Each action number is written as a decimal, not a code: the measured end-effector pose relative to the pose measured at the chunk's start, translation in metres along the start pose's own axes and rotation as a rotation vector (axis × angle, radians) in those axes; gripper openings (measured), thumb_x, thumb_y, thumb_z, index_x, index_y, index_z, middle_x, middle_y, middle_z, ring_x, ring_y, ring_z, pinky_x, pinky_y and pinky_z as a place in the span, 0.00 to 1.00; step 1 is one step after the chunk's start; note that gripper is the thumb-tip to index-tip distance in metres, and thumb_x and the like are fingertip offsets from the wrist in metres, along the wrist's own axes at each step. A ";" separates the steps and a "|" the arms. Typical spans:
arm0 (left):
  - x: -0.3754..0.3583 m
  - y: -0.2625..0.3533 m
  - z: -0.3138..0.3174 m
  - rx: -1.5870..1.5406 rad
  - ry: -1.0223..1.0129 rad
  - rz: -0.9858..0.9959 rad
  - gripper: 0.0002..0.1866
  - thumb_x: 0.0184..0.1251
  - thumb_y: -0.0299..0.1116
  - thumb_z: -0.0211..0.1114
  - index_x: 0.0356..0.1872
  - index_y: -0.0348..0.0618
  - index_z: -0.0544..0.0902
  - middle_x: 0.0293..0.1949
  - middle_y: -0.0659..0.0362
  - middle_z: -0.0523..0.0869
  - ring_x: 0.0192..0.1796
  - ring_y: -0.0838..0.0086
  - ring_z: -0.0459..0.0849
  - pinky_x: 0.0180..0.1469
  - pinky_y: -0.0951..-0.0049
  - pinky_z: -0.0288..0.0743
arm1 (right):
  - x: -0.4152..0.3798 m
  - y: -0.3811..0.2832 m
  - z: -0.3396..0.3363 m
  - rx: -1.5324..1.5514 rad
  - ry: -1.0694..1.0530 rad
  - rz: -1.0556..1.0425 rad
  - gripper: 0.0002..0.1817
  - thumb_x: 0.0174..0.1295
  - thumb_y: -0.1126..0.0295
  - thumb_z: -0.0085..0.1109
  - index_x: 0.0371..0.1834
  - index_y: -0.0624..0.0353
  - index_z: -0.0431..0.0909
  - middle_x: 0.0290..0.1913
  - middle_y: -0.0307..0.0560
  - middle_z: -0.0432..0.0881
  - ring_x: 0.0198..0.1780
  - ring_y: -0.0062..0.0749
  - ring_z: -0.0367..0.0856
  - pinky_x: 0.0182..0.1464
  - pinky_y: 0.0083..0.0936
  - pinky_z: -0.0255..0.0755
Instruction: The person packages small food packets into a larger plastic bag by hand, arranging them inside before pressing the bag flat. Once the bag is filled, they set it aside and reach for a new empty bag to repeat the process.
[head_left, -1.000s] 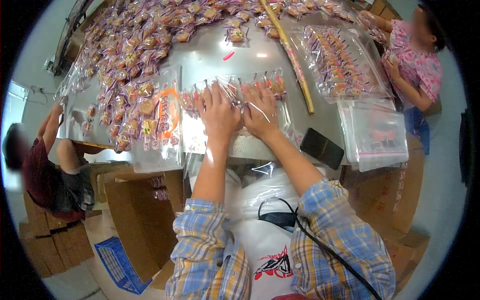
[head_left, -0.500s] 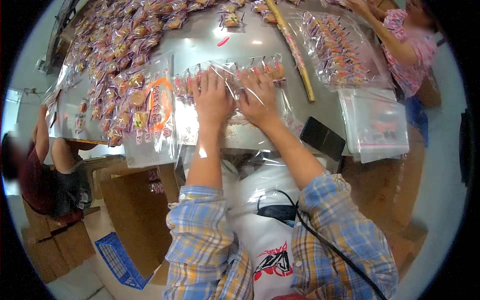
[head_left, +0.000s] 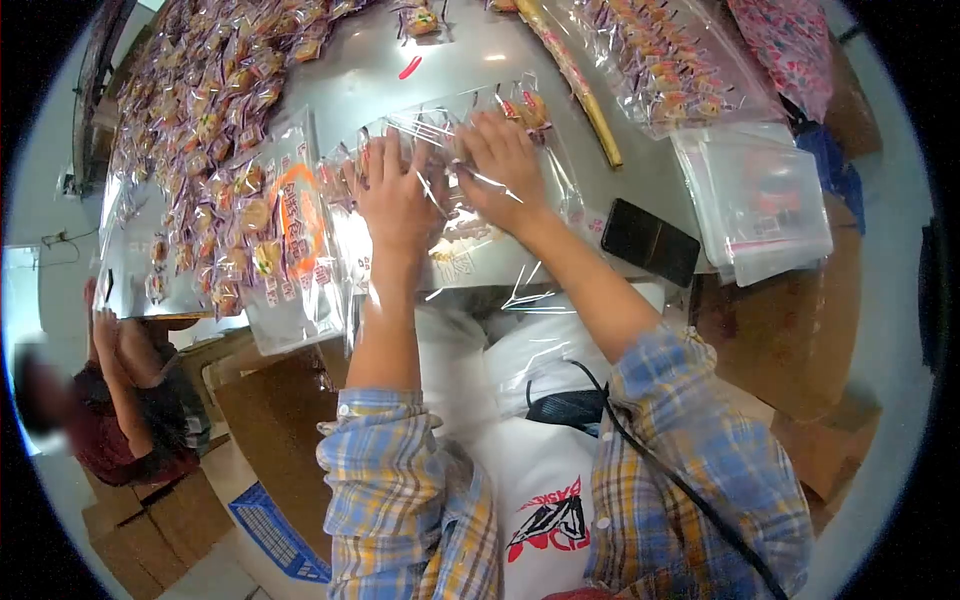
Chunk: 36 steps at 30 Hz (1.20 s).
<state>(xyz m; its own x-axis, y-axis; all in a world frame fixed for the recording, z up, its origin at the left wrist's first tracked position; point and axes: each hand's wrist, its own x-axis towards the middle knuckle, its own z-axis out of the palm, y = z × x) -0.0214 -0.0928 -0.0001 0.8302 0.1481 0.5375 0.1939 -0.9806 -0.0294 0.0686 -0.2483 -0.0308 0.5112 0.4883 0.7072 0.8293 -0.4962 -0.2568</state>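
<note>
"One row of wrapped snacks (head_left: pixel 534 110) is lying where?"

"It's lying at the near middle of the bench (head_left: pixel 355 75), seemingly inside a clear bag (head_left: pixel 561 168). The left hand (head_left: pixel 394 208) and right hand (head_left: pixel 506 182) are resting on it, probably evening the row."

"And the fingers (head_left: pixel 391 157)?"

"They're lying spread, clenching nothing visible. The next move is likely calling for light, level pressure."

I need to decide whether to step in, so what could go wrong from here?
Clear film appears to lie over the left hand and right hand; it might cling and drag the wrapped snacks out of line. The phone lies near the front edge of the table, close to the right forearm, so a sweep could knock it off. The printed bags overhang that edge and might slip.
</note>
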 end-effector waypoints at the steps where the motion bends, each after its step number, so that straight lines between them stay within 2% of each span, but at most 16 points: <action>1: 0.000 0.001 0.001 -0.008 0.005 0.001 0.27 0.61 0.44 0.72 0.64 0.58 0.84 0.71 0.49 0.78 0.74 0.52 0.74 0.74 0.30 0.59 | 0.003 0.002 0.002 -0.048 0.002 -0.008 0.29 0.62 0.57 0.68 0.65 0.55 0.80 0.70 0.51 0.78 0.74 0.47 0.71 0.77 0.47 0.62; 2: -0.001 0.002 0.003 -0.019 0.011 0.001 0.24 0.61 0.43 0.71 0.60 0.56 0.85 0.70 0.49 0.79 0.73 0.52 0.75 0.74 0.28 0.59 | 0.004 0.005 0.003 -0.062 -0.044 0.016 0.29 0.62 0.56 0.68 0.66 0.54 0.81 0.70 0.51 0.78 0.74 0.46 0.71 0.77 0.47 0.62; 3: -0.001 0.004 0.002 -0.013 -0.022 -0.018 0.28 0.61 0.45 0.71 0.66 0.59 0.83 0.71 0.49 0.78 0.74 0.53 0.74 0.74 0.28 0.59 | 0.009 0.004 0.000 -0.075 -0.093 0.040 0.29 0.63 0.55 0.68 0.66 0.53 0.81 0.70 0.51 0.79 0.73 0.46 0.72 0.76 0.47 0.62; 5: -0.002 0.002 0.003 0.004 -0.040 -0.001 0.30 0.62 0.46 0.70 0.68 0.60 0.82 0.72 0.49 0.78 0.74 0.53 0.74 0.74 0.28 0.58 | 0.018 0.002 0.000 -0.116 -0.176 0.088 0.28 0.64 0.54 0.67 0.67 0.49 0.82 0.69 0.48 0.81 0.72 0.43 0.74 0.76 0.45 0.61; 8: 0.000 0.000 0.007 -0.010 0.006 -0.013 0.32 0.62 0.46 0.70 0.71 0.62 0.80 0.72 0.49 0.78 0.74 0.53 0.75 0.75 0.29 0.58 | 0.026 0.005 0.011 -0.104 -0.166 0.086 0.26 0.66 0.56 0.65 0.67 0.49 0.83 0.68 0.46 0.83 0.72 0.42 0.75 0.78 0.45 0.58; 9: 0.001 0.001 0.007 -0.014 0.008 -0.020 0.32 0.62 0.46 0.70 0.71 0.61 0.80 0.72 0.49 0.78 0.73 0.52 0.76 0.75 0.29 0.58 | 0.027 0.005 0.007 -0.085 -0.208 0.090 0.28 0.67 0.58 0.65 0.70 0.49 0.80 0.70 0.45 0.82 0.74 0.41 0.74 0.80 0.46 0.55; 12: 0.005 0.004 0.007 -0.030 0.035 -0.034 0.31 0.62 0.46 0.71 0.69 0.58 0.82 0.69 0.49 0.81 0.71 0.51 0.77 0.75 0.30 0.58 | 0.022 0.013 0.011 -0.171 -0.182 -0.033 0.32 0.66 0.57 0.66 0.74 0.48 0.76 0.72 0.46 0.79 0.76 0.41 0.71 0.83 0.47 0.51; 14: 0.008 0.006 0.013 -0.021 0.075 -0.039 0.30 0.61 0.45 0.71 0.67 0.57 0.83 0.66 0.49 0.83 0.70 0.51 0.78 0.75 0.30 0.58 | 0.018 0.015 0.004 -0.235 -0.105 -0.050 0.31 0.62 0.59 0.68 0.71 0.51 0.78 0.69 0.46 0.81 0.73 0.41 0.74 0.80 0.46 0.57; 15: 0.012 0.006 0.003 0.060 -0.024 -0.021 0.28 0.64 0.44 0.70 0.66 0.57 0.82 0.69 0.49 0.82 0.70 0.50 0.79 0.76 0.37 0.60 | 0.016 0.015 -0.001 -0.267 -0.067 -0.056 0.31 0.60 0.60 0.69 0.69 0.53 0.80 0.67 0.47 0.81 0.72 0.41 0.75 0.78 0.45 0.59; 18: 0.024 0.015 -0.008 0.091 -0.111 -0.064 0.27 0.66 0.41 0.68 0.67 0.57 0.81 0.70 0.49 0.81 0.71 0.51 0.78 0.78 0.36 0.57 | 0.017 0.013 -0.010 -0.211 -0.061 0.087 0.33 0.61 0.60 0.68 0.72 0.55 0.76 0.71 0.48 0.78 0.76 0.43 0.69 0.80 0.47 0.58; 22: 0.032 0.019 0.002 0.245 -0.094 0.009 0.34 0.66 0.41 0.69 0.75 0.62 0.75 0.77 0.51 0.75 0.77 0.56 0.73 0.78 0.32 0.53 | 0.024 0.018 -0.024 -0.136 -0.189 0.069 0.36 0.62 0.61 0.67 0.75 0.56 0.73 0.73 0.52 0.77 0.77 0.46 0.69 0.80 0.46 0.57; 23: 0.033 0.021 0.005 0.146 -0.140 0.051 0.39 0.65 0.43 0.72 0.79 0.64 0.71 0.78 0.51 0.74 0.78 0.55 0.72 0.76 0.30 0.55 | 0.025 0.019 -0.029 -0.092 -0.254 0.083 0.36 0.61 0.62 0.68 0.75 0.57 0.72 0.74 0.53 0.76 0.77 0.49 0.69 0.80 0.46 0.59; 26: 0.036 0.027 0.015 0.108 -0.201 0.051 0.46 0.57 0.47 0.78 0.79 0.61 0.69 0.76 0.57 0.77 0.79 0.61 0.72 0.73 0.26 0.57 | 0.016 0.028 -0.013 -0.067 -0.124 0.074 0.33 0.63 0.63 0.66 0.73 0.57 0.74 0.70 0.50 0.79 0.76 0.44 0.69 0.80 0.42 0.56; 29: 0.036 0.025 0.015 0.030 -0.156 0.026 0.45 0.58 0.45 0.78 0.78 0.56 0.70 0.73 0.61 0.80 0.78 0.65 0.73 0.73 0.26 0.57 | 0.022 0.022 -0.023 -0.098 -0.181 0.109 0.32 0.62 0.63 0.64 0.73 0.51 0.76 0.70 0.49 0.79 0.76 0.46 0.69 0.78 0.43 0.59; 32: 0.035 0.023 0.029 0.016 -0.132 -0.046 0.32 0.65 0.39 0.70 0.72 0.55 0.76 0.68 0.62 0.84 0.76 0.62 0.76 0.75 0.25 0.53 | 0.020 0.024 0.010 -0.183 -0.149 0.147 0.30 0.62 0.64 0.63 0.71 0.47 0.79 0.69 0.46 0.80 0.77 0.47 0.68 0.76 0.48 0.61; 36: 0.029 0.028 0.035 0.022 0.001 -0.029 0.31 0.65 0.35 0.67 0.72 0.55 0.78 0.67 0.65 0.85 0.72 0.64 0.79 0.76 0.28 0.51 | 0.021 0.018 0.014 -0.271 -0.193 0.190 0.30 0.64 0.63 0.60 0.72 0.45 0.79 0.70 0.41 0.79 0.76 0.45 0.68 0.75 0.54 0.60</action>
<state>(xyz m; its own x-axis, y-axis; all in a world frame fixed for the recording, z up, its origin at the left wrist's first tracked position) 0.0268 -0.1110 -0.0148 0.8237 0.1759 0.5390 0.2288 -0.9729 -0.0322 0.0975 -0.2375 -0.0297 0.7048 0.4823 0.5203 0.6388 -0.7504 -0.1697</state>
